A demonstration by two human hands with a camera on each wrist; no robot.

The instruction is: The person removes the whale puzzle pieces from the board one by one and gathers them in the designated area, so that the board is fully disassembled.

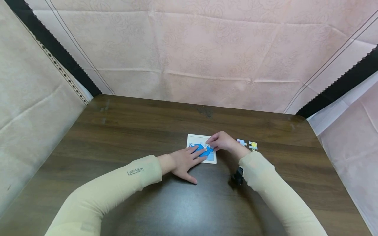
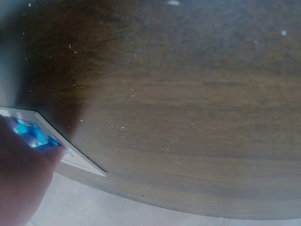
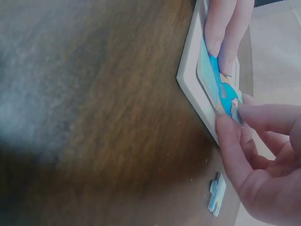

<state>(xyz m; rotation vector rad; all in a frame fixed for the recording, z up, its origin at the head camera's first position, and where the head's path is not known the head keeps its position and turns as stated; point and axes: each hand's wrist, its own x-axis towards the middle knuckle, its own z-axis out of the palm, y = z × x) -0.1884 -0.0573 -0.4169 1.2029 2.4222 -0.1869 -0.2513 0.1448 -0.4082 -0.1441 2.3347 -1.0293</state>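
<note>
A white-framed jigsaw board [image 1: 192,137] with a blue picture lies flat on the table. My left hand [image 1: 188,163] is spread over its near-left part, fingertips resting on the blue picture and the thumb stretched out on the near side. At the board's right side, my right hand [image 1: 223,141] pinches a small puzzle piece [image 3: 238,114] between thumb and fingers. That piece is right over the picture's edge in the right wrist view, partly hidden by the fingertips. The left wrist view shows the board's frame [image 2: 84,163] with left-hand fingers over the picture.
Right of the board lie loose puzzle pieces, a pale blue one [image 1: 241,142] and one with a yellow shape [image 1: 253,145], close beyond the right forearm. The brown wooden table [image 1: 141,124] ends at a light patterned cloth [image 1: 206,49] hung behind it.
</note>
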